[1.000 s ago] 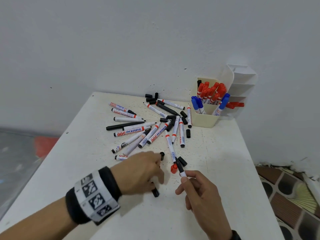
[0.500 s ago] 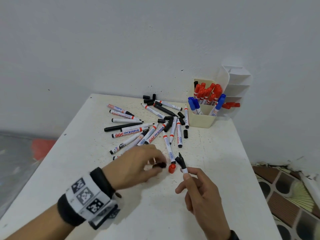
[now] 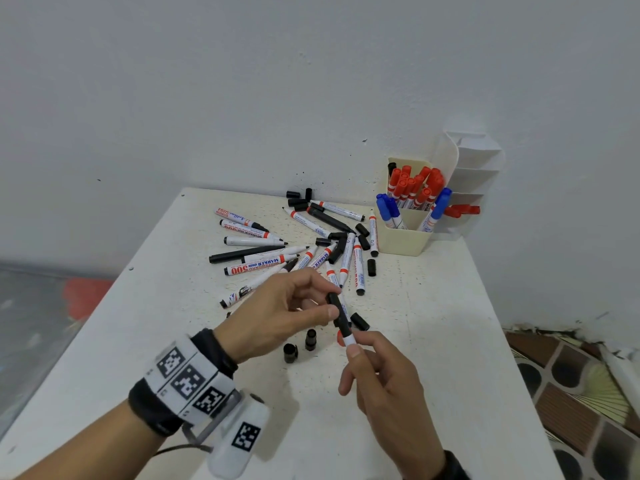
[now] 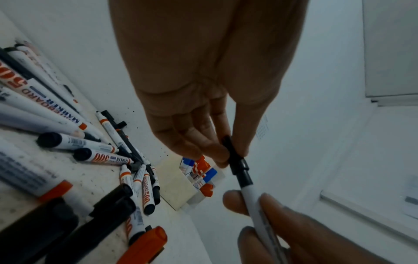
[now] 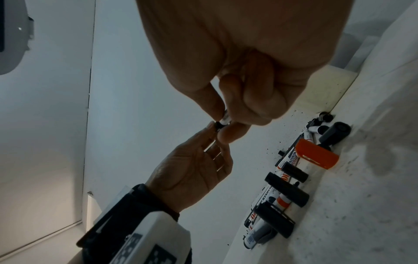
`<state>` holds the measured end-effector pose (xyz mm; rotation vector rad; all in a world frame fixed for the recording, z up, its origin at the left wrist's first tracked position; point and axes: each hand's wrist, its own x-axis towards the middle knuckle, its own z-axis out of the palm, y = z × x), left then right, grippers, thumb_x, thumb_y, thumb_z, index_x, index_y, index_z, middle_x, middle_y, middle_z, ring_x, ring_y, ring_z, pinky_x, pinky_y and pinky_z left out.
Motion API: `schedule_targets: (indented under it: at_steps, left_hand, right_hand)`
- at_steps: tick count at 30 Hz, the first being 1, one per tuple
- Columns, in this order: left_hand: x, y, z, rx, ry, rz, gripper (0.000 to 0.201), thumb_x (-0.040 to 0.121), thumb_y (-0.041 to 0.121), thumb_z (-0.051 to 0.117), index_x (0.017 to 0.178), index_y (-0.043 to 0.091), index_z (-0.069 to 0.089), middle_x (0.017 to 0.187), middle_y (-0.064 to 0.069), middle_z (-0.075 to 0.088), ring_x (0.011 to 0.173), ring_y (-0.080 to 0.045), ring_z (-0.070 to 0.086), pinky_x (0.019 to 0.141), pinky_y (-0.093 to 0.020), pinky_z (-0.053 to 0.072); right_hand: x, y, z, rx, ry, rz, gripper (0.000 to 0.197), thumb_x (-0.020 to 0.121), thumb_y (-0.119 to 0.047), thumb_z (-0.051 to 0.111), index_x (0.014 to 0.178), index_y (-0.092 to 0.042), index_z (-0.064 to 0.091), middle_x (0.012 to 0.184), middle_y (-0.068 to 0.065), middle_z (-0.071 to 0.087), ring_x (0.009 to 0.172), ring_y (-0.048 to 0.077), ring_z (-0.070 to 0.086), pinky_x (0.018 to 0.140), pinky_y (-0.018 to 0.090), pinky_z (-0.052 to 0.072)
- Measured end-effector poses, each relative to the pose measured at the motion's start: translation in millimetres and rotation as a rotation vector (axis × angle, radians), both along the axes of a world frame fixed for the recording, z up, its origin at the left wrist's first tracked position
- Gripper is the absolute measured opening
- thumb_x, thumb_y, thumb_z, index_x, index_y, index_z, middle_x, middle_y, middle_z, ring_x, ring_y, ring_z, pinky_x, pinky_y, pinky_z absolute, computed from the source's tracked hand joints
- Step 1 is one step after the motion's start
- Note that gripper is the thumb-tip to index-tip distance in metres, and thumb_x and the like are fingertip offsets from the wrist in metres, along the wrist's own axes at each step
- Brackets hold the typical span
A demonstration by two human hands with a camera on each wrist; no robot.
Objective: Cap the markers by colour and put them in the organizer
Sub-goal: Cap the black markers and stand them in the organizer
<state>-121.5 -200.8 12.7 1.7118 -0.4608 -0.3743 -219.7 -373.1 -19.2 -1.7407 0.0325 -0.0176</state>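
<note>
At the centre of the head view, the white-barrelled black marker (image 3: 348, 336) is pinched in the right hand (image 3: 388, 393), while the left hand (image 3: 277, 317) pinches its black plastic cap (image 4: 234, 157) on the tip, seemingly pressing it home. The cream plastic organizer (image 3: 401, 242), upper right, already holds capped red and blue markers; many black markers and loose caps remain scattered on the white table (image 3: 450, 341).
</note>
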Motion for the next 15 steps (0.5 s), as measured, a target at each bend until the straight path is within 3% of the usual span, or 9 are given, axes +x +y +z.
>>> schedule_targets:
  at_steps: [6,9,11,15]
  left_hand:
    - [8.4,6.2,6.2,0.027,-0.037,-0.015,0.023,0.081,0.017,0.075,0.102,0.012,0.067,0.080,0.003,0.071,0.075,-0.011,0.065,0.072,-0.020,0.051]
    - [21.2,14.1,8.1,-0.002,-0.027,0.111,0.023,0.081,0.015,0.075,0.102,0.012,0.067,0.082,0.000,0.073,0.076,-0.014,0.065,0.075,-0.025,0.053]
    - [33.6,21.4,4.2,0.174,-0.117,0.131,0.019,0.083,0.016,0.077,0.099,0.018,0.067,0.084,0.005,0.074,0.076,-0.010,0.065,0.075,-0.025,0.053]
    - [51.2,27.2,-10.6,0.644,-0.280,-0.032,0.016,0.083,0.024,0.077,0.093,0.028,0.065,0.089,0.013,0.069,0.078,0.001,0.063,0.068,-0.012,0.046]
  right_hand:
    - [2.6,0.4,-3.2,0.004,0.002,0.015,0.014,0.099,-0.024,0.050,0.105,-0.023,0.062,0.063,0.006,0.065,0.041,0.008,0.032,0.047,0.019,0.031]
    - [0.3,-6.5,-8.2,-0.012,0.023,-0.008,0.014,0.098,-0.025,0.050,0.102,-0.027,0.063,0.067,0.008,0.066,0.043,0.011,0.032,0.047,0.024,0.031]
    - [-1.3,-12.7,-10.5,-0.014,0.037,-0.038,0.014,0.098,-0.025,0.051,0.098,-0.030,0.064,0.066,0.008,0.066,0.044,0.012,0.032,0.046,0.025,0.030]
    - [-2.7,-22.1,-11.5,-0.004,0.050,-0.080,0.013,0.097,-0.023,0.052,0.096,-0.025,0.064,0.064,0.009,0.065,0.042,0.013,0.030,0.043,0.022,0.028]
